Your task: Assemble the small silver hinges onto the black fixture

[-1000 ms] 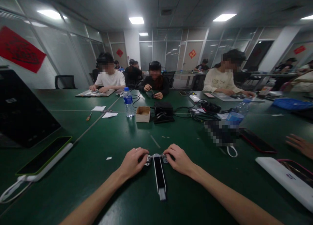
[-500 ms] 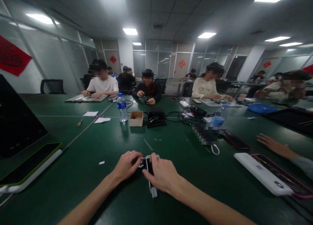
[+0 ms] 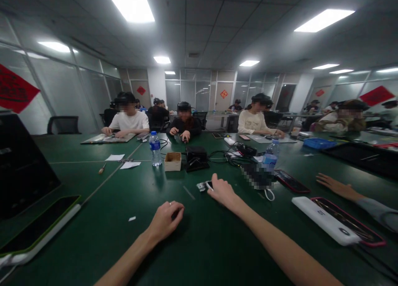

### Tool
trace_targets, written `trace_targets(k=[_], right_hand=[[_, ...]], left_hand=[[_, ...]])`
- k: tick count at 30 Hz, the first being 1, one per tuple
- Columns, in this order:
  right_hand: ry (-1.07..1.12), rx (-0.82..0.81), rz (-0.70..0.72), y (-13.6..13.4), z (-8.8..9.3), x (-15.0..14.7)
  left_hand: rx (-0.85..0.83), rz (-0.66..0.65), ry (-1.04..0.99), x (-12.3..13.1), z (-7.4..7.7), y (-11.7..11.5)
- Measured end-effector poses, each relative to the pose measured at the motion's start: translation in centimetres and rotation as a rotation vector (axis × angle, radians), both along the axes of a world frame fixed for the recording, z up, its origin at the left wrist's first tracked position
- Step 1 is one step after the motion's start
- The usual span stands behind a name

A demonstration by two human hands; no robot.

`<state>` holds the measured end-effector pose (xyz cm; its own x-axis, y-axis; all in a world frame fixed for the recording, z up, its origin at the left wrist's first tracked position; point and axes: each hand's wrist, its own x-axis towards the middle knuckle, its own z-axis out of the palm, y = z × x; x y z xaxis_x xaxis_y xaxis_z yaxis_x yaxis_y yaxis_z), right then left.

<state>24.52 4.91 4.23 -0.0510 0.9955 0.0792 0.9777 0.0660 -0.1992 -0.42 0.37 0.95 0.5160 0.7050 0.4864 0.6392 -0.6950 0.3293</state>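
Observation:
My right hand (image 3: 222, 191) is reached forward over the green table (image 3: 124, 244). Its fingers are closed on a small silver-and-white device (image 3: 202, 186) with a dark face, much of it hidden under the palm. Nearer to me, my left hand (image 3: 166, 220) rests by the tabletop with fingers curled and thumb against them, a ring on one finger. A dark gap shows between thumb and forefinger, and I cannot make out whether anything small is in it. Beyond the right hand stand a black box-like stand (image 3: 196, 158) and a small open cardboard box (image 3: 173, 161).
Water bottles (image 3: 155, 149) (image 3: 271, 154) stand further back. At right lie a white power bank (image 3: 325, 220), a phone (image 3: 292, 181) and another person's hand (image 3: 336, 185). On the left are a green-edged phone (image 3: 40, 224) and a dark screen (image 3: 25, 166). People sit opposite.
My right hand has moved forward and to the right with the small device, away from my left hand. The left hand has let go of the device. The view has tilted up slightly.

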Motion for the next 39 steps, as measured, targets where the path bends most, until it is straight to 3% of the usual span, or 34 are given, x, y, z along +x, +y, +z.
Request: trace_targets(k=[3, 9, 16, 26, 39], right_hand=[[-0.039, -0.009, -0.165, 4.1, -0.4, 3.4], [-0.074, 0.014, -0.286, 9.9, -2.1, 8.2], [-0.123, 0.060, -0.151, 14.3, -3.8, 10.2], [-0.136, 0.052, -0.065, 16.6, -6.2, 10.6], [-0.114, 0.036, 0.023, 17.3, -6.8, 12.5]], left_hand=[[-0.063, -0.003, 0.027, 0.0, -0.2, 0.0], [-0.113, 0.009, 0.044, -0.1, -0.4, 0.0], [-0.049, -0.058, 0.089, 0.3, -0.9, 0.2], [-0.105, -0.067, 0.126, 0.7, -0.9, 0.5], [-0.123, -0.094, 0.180, 0.8, -0.4, 0.5]])
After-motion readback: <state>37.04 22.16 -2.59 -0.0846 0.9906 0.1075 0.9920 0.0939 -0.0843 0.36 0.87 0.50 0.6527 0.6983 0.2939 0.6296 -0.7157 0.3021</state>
